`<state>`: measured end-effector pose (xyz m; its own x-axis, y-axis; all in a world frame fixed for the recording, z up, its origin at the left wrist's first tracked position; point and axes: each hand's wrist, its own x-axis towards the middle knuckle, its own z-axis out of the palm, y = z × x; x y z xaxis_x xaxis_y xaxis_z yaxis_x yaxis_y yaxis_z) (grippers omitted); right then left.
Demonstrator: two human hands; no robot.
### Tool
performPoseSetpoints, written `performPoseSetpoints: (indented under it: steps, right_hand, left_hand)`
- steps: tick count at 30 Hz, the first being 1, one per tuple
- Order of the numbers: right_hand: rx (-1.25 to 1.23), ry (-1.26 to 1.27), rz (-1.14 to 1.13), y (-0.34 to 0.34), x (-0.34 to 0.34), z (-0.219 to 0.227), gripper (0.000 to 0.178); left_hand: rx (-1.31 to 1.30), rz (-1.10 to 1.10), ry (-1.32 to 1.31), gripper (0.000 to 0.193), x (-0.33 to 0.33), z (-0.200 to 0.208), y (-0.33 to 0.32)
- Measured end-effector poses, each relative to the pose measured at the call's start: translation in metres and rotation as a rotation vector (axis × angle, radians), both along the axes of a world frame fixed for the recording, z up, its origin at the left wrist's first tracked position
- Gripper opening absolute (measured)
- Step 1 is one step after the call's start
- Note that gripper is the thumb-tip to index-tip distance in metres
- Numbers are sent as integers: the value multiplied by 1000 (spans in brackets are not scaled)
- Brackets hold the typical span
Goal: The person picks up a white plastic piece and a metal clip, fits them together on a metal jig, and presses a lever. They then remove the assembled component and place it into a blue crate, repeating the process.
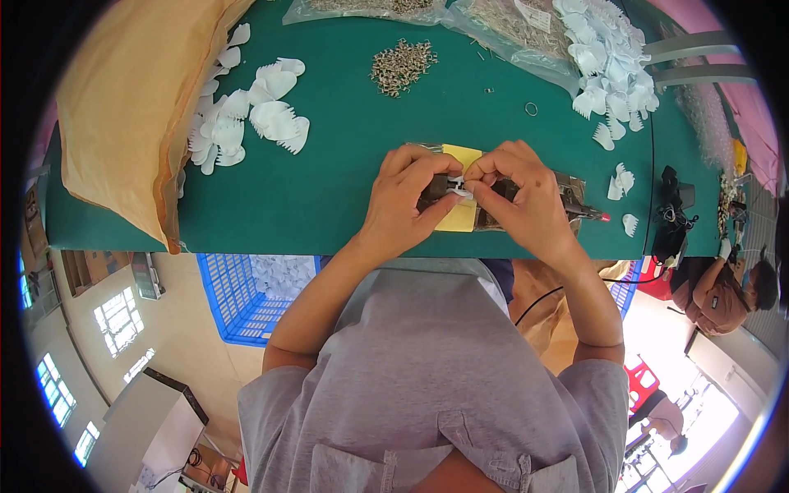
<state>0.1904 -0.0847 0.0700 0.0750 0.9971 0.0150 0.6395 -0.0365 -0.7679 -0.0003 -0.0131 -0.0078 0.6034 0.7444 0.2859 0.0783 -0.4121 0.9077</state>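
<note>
My left hand (pixel 401 197) and my right hand (pixel 526 193) meet at the table's front edge. Their thumbs and fingertips pinch a small white claw clip (pixel 460 194), with some dark or metal bits showing in its middle; the fingers hide most of it. Beneath lies a brown-taped block (pixel 491 220) with a yellow strip (pixel 458 222) across it. Right of my right hand, a dark pen-like tool (pixel 585 212) points its red tip outward. A heap of small metal springs (pixel 403 67) sits farther back.
Loose white toothed clip halves (pixel 275 119) lie beside a large tan sack (pixel 123 115) at left. More white halves (pixel 612 66) are heaped at right, near clear bags of metal parts (pixel 518 37). Below the table edge stands a blue crate (pixel 238 300). Other people work at far right.
</note>
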Motion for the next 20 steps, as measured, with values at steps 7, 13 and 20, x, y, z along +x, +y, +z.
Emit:
performPoseSetpoints:
  steps: [7, 13, 20]
  right_hand:
    - [-121, 175, -64, 9, 1, 3, 8]
    - [-402, 177, -22, 26, 9, 19, 14]
    - [-283, 813, -132, 3, 31, 21, 45]
  left_hand:
    - [34, -11, -4, 39, 0, -3, 2]
    - [-13, -13, 0, 36, 2, 0, 2]
    - [125, -82, 10, 35, 2, 5, 8]
